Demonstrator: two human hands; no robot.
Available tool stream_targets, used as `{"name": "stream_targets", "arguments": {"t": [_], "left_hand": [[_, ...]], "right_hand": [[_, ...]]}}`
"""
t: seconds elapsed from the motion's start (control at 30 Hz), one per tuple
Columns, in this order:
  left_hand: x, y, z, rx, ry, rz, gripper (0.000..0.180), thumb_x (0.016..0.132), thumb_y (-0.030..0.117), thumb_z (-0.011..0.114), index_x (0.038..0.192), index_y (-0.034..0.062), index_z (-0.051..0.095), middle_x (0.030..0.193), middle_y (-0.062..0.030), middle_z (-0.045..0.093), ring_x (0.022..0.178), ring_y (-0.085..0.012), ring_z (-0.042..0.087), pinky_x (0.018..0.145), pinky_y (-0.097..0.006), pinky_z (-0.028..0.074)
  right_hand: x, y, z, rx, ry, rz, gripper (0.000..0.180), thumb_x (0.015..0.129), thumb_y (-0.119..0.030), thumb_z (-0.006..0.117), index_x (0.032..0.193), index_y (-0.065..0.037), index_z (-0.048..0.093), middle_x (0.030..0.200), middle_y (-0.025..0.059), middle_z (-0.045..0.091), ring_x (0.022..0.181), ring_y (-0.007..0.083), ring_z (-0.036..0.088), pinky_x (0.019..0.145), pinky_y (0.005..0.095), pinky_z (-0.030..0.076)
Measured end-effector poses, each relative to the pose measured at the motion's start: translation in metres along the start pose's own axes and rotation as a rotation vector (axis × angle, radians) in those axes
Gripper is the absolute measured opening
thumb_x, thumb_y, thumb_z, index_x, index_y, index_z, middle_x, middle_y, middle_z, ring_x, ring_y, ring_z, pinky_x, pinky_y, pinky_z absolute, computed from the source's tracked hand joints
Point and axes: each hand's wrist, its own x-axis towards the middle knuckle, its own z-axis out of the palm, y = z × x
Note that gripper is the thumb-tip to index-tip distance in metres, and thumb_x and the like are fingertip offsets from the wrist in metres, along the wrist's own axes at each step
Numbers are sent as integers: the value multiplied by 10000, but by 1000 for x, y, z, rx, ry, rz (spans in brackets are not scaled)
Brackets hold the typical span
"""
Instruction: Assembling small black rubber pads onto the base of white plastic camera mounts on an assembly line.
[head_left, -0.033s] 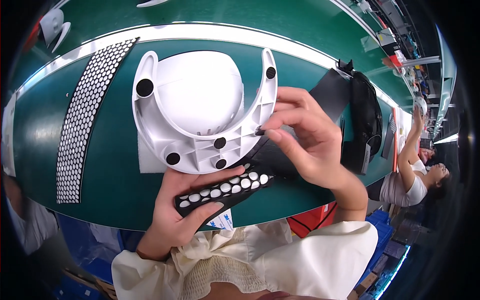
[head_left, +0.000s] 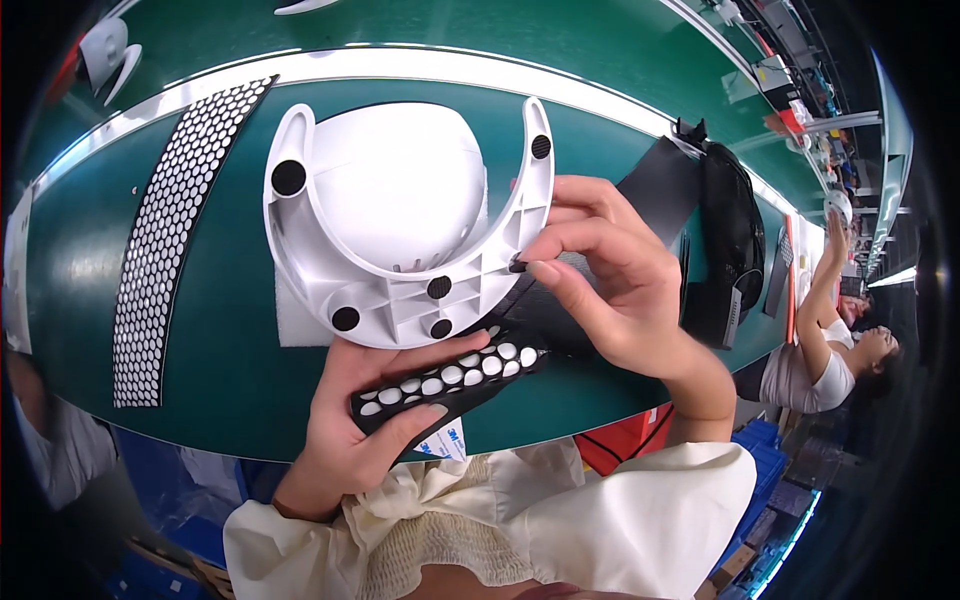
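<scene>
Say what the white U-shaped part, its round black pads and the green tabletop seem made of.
White U-shaped part: likely moulded plastic, satin, thinly ribbed.
Round black pads: perhaps hook fastener or foam; matte, finely textured.
Green tabletop: possibly rubber or laminate; evenly smooth.

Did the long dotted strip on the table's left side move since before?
No, the dotted strip didn't move: its far end is in the same place by the white rail.

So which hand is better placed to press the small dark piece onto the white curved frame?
Probably the right hand: its fingers pinch the small dark piece at the edge of the white curved frame, while the left hand holds a white-dotted strip.
</scene>
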Motion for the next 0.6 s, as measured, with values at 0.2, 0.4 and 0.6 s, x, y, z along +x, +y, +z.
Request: {"name": "stream_targets", "arguments": {"t": [0.2,0.4,0.6], "left_hand": [[1,-2,4,-32,25,14,556,748,-97,446,1223,-75,158,1169,-310,426,1130,-355,430,952,-377,334],[1,-3,3,-20,10,27,544,755,-91,443,1221,-79,162,1165,-315,425,1129,-356,431,954,-379,332],[-1,-2,5,-105,72,-7,572,745,-89,450,1230,-86,147,1166,-304,430,1121,-360,438,958,-382,333]], "right_hand": [[5,0,-3,-140,-53,-73,137,713,59,578,842,17,593,1023,150,515,874,210,562,765,293,439],[5,-2,-5,-150,-72,-67,145,706,63,583,842,15,600,1027,146,515,861,204,574,758,288,445],[3,1,-3,-239,-41,-131,176,690,54,609,858,3,608,1030,149,521,816,203,597,673,286,486]]}}
